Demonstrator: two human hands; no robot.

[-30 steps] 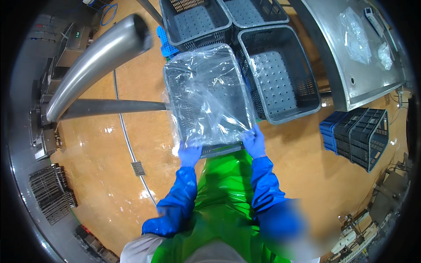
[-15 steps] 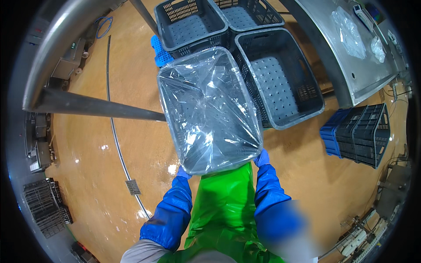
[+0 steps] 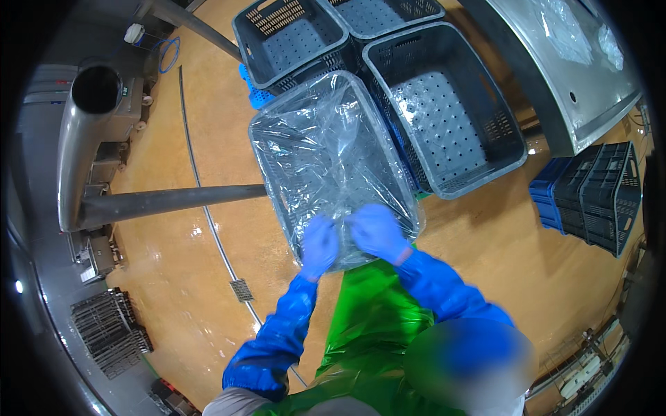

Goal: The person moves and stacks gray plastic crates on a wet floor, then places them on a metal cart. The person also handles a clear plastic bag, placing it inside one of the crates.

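Directly in front of me stands a dark grey crate (image 3: 386, 136), its open top covered by a clear plastic liner (image 3: 302, 156) that drapes over the rim. Both hands wear blue gloves and meet over the near half of the film. My left hand (image 3: 320, 248) has its fingers drawn together on the plastic, left of the middle. Close beside it, my right hand (image 3: 379, 232) pinches the film with thumb and fingers. Motion blurs the fingertips slightly.
Grey perforated crates stand behind (image 3: 291, 43) and to the right (image 3: 444, 132). A steel table (image 3: 590, 104) lies at far right, above stacked crates (image 3: 590, 197). A thick metal pipe frame (image 3: 173, 204) reaches in from the left. Blue plastic (image 3: 258, 96) shows behind the crate.
Both hands have moved from the crate's near corners up onto the film and close together. The film sags lower into the crate. My view has shifted slightly.
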